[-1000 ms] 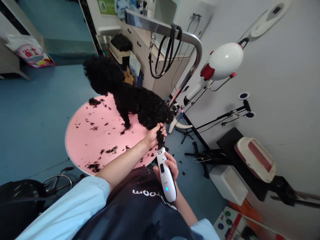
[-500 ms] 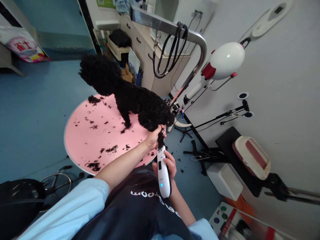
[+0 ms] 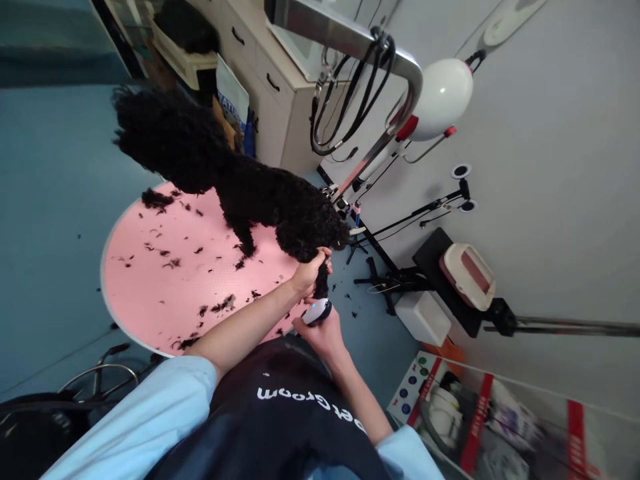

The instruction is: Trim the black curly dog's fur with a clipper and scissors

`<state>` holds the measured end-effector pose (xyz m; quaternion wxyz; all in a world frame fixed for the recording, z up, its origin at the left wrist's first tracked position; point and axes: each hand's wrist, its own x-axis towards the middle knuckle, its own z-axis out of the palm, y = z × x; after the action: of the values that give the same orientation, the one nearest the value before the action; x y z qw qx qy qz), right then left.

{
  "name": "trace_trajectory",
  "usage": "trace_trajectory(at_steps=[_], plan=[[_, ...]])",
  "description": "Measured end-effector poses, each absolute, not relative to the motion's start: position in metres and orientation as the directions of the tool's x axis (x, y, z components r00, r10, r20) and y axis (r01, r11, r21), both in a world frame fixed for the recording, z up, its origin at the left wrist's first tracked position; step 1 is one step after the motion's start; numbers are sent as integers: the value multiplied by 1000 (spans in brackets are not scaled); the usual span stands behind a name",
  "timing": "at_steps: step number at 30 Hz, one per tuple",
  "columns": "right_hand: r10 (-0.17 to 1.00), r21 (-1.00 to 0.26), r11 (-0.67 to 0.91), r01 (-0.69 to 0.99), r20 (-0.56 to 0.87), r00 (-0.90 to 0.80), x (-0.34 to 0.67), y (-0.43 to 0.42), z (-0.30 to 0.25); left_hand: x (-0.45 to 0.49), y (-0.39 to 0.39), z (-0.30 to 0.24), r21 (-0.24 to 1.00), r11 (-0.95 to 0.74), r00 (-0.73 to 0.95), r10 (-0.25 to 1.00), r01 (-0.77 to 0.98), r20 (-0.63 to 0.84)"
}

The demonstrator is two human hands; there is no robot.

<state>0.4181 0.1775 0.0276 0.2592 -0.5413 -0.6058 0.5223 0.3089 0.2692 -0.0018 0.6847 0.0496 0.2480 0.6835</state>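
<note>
My left hand (image 3: 306, 275) is clamped on the dog's (image 3: 240, 187) hind paw (image 3: 321, 281) off the worktop's (image 3: 150, 293) right edge, my right hand (image 3: 323, 335) is wrapped round the clipper (image 3: 317, 311) beneath, and clippings (image 3: 223, 305) litter the worktop, though most of the coat looks uncut.

The dark apron (image 3: 235, 433) just below the pink table (image 3: 150, 280) says "PetGroom" in white, upside down. Above the table, the white bag's (image 3: 231, 100) letters are too blurry.

Bright, even daylight; warped, blurred edges.
</note>
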Motion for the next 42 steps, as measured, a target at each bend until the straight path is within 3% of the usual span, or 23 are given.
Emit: trace_trajectory(at_steps=[2, 7, 10, 13, 15, 20, 22, 25, 29, 32, 34, 37, 42], plan=[[939, -933, -153, 327, -240, -245, 411, 179, 24, 303, 268, -8, 470, 90, -43, 963, -878, -265], [924, -952, -284, -112, -241, -296, 410, 172, 12, 277, 260, -18, 732, 47, -20, 996, -680, -83], [944, -925, -293, -241, -239, -229, 407, 166, 10, 264, 252, -18, 728, 93, 189, 981, -679, 51], [956, -902, -285, -325, -241, -169, 402, 162, 14, 262, 247, -18, 706, 189, 335, 939, -683, 73], [960, -899, -279, -339, -248, -132, 399, 158, 17, 265, 246, -19, 747, 175, 280, 960, -641, 15], [961, -907, -222, -358, -265, 75, 401, 128, 23, 275, 255, -22, 849, 3, -38, 999, -529, -26], [963, -951, -100, -292, -167, 213, 404, 109, 25, 277, 257, -21, 866, -25, -75, 997, -499, -14], [946, -998, 64, -5, 59, 318, 408, 86, 31, 276, 256, -18, 886, -50, -96, 995, -461, 6], [932, -923, 181, 340, 272, 242, 403, 79, 37, 278, 252, -21, 906, -83, -82, 995, -414, 54], [887, -788, 310, 531, 440, 136, 398, 89, 35, 280, 250, -29, 933, -105, -61, 994, -344, 89], [854, -697, 390, 601, 518, 46, 396, 96, 32, 281, 249, -33, 950, -108, -57, 994, -295, 95], [849, -656, 446, 609, 525, -57, 396, 102, 32, 281, 248, -36, 961, -124, -55, 992, -246, 114], [802, -579, 460, 673, 596, -35, 401, 94, 40, 282, 247, -35, 977, -126, -32, 992, -171, 122]])
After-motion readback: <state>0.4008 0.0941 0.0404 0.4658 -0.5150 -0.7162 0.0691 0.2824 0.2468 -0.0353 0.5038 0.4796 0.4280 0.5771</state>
